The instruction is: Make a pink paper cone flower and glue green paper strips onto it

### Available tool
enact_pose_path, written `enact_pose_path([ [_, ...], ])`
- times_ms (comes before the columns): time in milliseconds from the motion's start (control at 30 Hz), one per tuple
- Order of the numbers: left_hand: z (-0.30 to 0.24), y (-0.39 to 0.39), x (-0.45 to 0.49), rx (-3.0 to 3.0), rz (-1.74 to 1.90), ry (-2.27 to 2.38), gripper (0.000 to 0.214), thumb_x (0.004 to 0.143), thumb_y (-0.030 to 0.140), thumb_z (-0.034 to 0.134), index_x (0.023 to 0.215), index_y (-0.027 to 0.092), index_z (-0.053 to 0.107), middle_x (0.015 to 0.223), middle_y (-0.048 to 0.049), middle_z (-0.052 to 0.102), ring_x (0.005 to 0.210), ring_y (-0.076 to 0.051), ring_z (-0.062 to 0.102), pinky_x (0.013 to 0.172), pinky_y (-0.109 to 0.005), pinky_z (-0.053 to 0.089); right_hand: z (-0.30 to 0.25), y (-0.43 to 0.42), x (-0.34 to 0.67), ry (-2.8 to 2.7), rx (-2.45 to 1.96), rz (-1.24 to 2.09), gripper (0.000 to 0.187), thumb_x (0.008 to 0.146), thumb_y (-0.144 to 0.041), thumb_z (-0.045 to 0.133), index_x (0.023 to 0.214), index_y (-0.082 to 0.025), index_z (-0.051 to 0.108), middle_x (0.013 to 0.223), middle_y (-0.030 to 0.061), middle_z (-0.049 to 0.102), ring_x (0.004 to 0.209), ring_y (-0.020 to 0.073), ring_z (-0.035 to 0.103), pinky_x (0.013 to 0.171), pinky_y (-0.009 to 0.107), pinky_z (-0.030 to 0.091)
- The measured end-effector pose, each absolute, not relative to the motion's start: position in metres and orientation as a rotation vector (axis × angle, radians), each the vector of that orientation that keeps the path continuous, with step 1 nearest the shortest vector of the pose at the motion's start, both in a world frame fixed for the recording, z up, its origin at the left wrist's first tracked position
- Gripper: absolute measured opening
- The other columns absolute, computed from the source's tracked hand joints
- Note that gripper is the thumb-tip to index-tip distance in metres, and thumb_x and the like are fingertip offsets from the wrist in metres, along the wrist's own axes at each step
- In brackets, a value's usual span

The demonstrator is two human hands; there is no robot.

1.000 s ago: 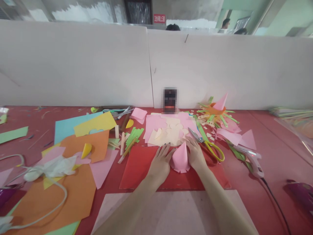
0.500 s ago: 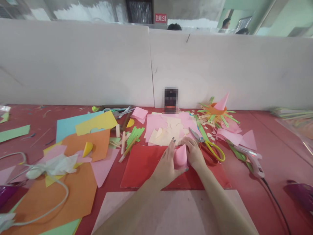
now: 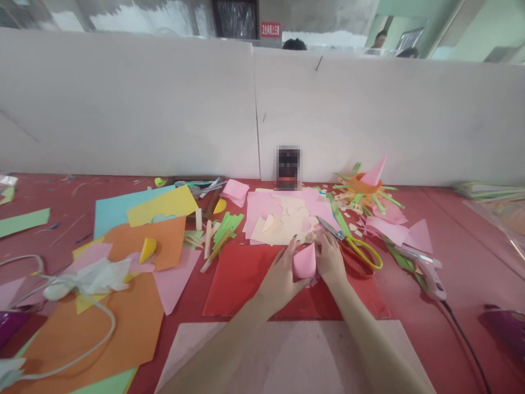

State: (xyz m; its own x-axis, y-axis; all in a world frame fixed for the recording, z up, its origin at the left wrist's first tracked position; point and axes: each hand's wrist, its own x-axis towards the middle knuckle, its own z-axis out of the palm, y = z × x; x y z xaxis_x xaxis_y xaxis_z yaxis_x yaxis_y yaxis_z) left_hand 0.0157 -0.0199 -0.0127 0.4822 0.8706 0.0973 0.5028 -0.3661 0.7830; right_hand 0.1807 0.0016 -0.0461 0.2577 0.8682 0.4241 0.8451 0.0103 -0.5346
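Note:
A pink paper cone (image 3: 304, 262) stands point-up over the red board (image 3: 238, 279), between my two hands. Wrapped around its left side is my left hand (image 3: 283, 276), with the thumb at the cone's lower edge. My right hand (image 3: 330, 257) closes on the cone's right side, fingers bent; their tips are partly hidden. Just beyond my fingers lie pink and cream paper sheets (image 3: 266, 232) with curved cut-outs. Scissors (image 3: 361, 251) with yellow and orange handles rest right of my right hand.
At right lies a hot glue gun (image 3: 430, 276) with a black cord. An orange and green paper piece with a pink cone (image 3: 374, 174) stands at the back right. Coloured sheets (image 3: 135, 323) and a white cable (image 3: 109, 328) cover the left. A white partition (image 3: 164, 109) borders the table's back.
My hands stay around the pink cone, which has turned slightly. The fingers of my right hand have shifted a little on it. The view has moved slightly.

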Motion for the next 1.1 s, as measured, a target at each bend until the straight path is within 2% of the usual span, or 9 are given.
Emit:
enact_pose_path([
  [100,-0.011,-0.020,0.016,2.041,0.662,1.125,0.084,0.070,0.025,0.067,0.139,0.026,0.019,0.145,-0.0091,0.030,0.133,-0.027,0.029,0.106,-0.046,0.031,-0.044,-0.001,0.179,-1.686,-1.872,0.029,0.034,0.086,-0.032,0.042,0.111,-0.022,0.062,0.129,0.0112,0.050,0.121,0.0278,0.041,0.098,0.045,0.035],
  [167,-0.010,-0.020,0.016,2.042,0.660,1.129,0.083,0.071,0.025,0.067,0.139,0.026,0.020,0.144,-0.0091,0.031,0.133,-0.027,0.029,0.107,-0.046,0.029,-0.043,-0.001,0.180,-1.736,-1.884,0.052,0.035,0.087,-0.034,0.042,0.113,-0.024,0.062,0.131,0.0104,0.048,0.121,0.0279,0.041,0.098,0.045,0.034],
  [500,-0.010,-0.020,0.015,2.027,0.658,1.124,0.080,0.072,0.024,0.065,0.139,0.025,0.021,0.144,-0.0085,0.032,0.132,-0.026,0.029,0.105,-0.043,0.032,-0.047,0.010,0.191,-1.583,-1.681,0.343,0.041,0.089,-0.037,0.031,0.100,-0.019,0.066,0.107,0.0088,0.060,0.101,0.0208,0.055,0.092,0.038,0.041],
  [700,-0.008,-0.016,0.014,2.028,0.738,1.210,0.082,0.074,0.026,0.062,0.141,0.023,0.015,0.139,-0.0104,0.038,0.132,-0.027,0.029,0.105,-0.044,0.031,-0.049,0.010,0.191,-1.425,-1.549,0.354,0.040,0.089,-0.038,0.032,0.097,-0.018,0.065,0.105,0.0101,0.059,0.102,0.0199,0.054,0.092,0.038,0.042],
  [833,-0.009,-0.013,0.012,2.077,0.735,1.309,0.090,0.074,0.030,0.063,0.142,0.024,0.005,0.145,-0.0108,0.029,0.134,-0.028,0.025,0.107,-0.046,0.026,-0.045,0.009,0.193,-1.319,-1.433,0.302,0.037,0.090,-0.038,0.034,0.099,-0.017,0.063,0.106,0.0111,0.056,0.104,0.0191,0.052,0.089,0.038,0.044],
  [967,-0.011,-0.014,0.011,2.165,0.683,1.357,0.091,0.074,0.038,0.063,0.142,0.024,0.003,0.146,-0.0130,0.026,0.132,-0.028,0.031,0.108,-0.047,0.023,-0.036,0.003,0.195,-1.225,-1.454,0.353,0.037,0.089,-0.039,0.035,0.101,-0.018,0.063,0.108,0.0103,0.055,0.103,0.0187,0.053,0.087,0.037,0.046],
  [1100,-0.013,-0.015,0.011,2.208,0.630,1.373,0.089,0.076,0.041,0.060,0.141,0.020,0.003,0.144,-0.0150,0.031,0.132,-0.028,0.031,0.109,-0.046,0.019,-0.024,-0.005,0.198,-1.130,-1.503,0.423,0.032,0.082,-0.039,0.048,0.096,-0.017,0.066,0.106,0.0097,0.059,0.099,0.0196,0.057,0.088,0.037,0.046],
])
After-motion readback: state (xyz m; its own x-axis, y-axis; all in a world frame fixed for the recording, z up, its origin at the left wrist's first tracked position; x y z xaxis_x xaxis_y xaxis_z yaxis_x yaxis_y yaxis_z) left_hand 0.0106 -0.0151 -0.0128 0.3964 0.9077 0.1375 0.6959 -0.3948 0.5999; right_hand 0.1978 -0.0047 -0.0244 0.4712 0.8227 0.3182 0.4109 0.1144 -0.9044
